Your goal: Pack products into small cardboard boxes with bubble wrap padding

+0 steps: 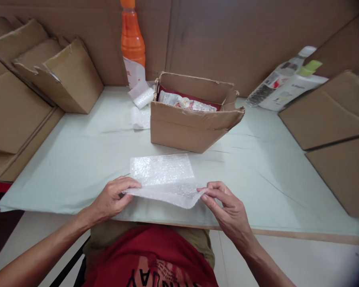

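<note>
A sheet of clear bubble wrap [161, 169] lies on the pale green cloth near the table's front edge. Its near edge is lifted. My left hand [115, 197] pinches the left corner between thumb and fingers, and my right hand [224, 203] pinches the right corner the same way. Between them the raised edge sags a little. Just beyond the sheet stands an open cardboard box [185, 125], with silvery crinkled packets [187, 103] and something dark red inside.
Behind the box at left are an orange bottle [133, 40] and loose bubble wrap pieces [142, 97]. Cardboard boxes [68, 79] crowd the left side, and more cartons [332, 115] stand at right. A clear bottle [275, 79] and a white tube [293, 91] lean near the back right.
</note>
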A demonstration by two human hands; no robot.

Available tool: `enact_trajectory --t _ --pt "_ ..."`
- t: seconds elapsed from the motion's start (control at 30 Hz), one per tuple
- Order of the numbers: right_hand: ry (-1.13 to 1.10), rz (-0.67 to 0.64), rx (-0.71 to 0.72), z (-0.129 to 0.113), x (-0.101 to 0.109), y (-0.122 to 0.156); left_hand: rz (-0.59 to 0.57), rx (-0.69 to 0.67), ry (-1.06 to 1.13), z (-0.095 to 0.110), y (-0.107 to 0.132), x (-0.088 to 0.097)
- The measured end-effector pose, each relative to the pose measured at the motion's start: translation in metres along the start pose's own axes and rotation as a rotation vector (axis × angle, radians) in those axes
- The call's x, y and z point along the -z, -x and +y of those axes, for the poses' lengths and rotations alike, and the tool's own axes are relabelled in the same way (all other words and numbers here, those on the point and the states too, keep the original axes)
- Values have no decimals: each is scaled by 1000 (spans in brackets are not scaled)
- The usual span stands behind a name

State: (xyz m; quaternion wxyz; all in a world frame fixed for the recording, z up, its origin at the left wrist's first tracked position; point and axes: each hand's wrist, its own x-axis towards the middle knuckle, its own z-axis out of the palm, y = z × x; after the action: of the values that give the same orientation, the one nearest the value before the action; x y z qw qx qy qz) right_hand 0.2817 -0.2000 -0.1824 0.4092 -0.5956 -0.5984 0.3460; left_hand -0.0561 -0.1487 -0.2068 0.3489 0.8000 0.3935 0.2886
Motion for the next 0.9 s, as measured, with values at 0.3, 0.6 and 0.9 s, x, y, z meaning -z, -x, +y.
enact_trajectory --t 0.3,0.6,0.9 --pt "111 -46 12 6 -15 -57 42 405 31 20 -22 8" --pt "642 12 202 43 -27 -75 53 290 -530 -2 -52 -4" --pt "836 -146 236 33 -24 -85 -202 302 -646 -9 -74 14"
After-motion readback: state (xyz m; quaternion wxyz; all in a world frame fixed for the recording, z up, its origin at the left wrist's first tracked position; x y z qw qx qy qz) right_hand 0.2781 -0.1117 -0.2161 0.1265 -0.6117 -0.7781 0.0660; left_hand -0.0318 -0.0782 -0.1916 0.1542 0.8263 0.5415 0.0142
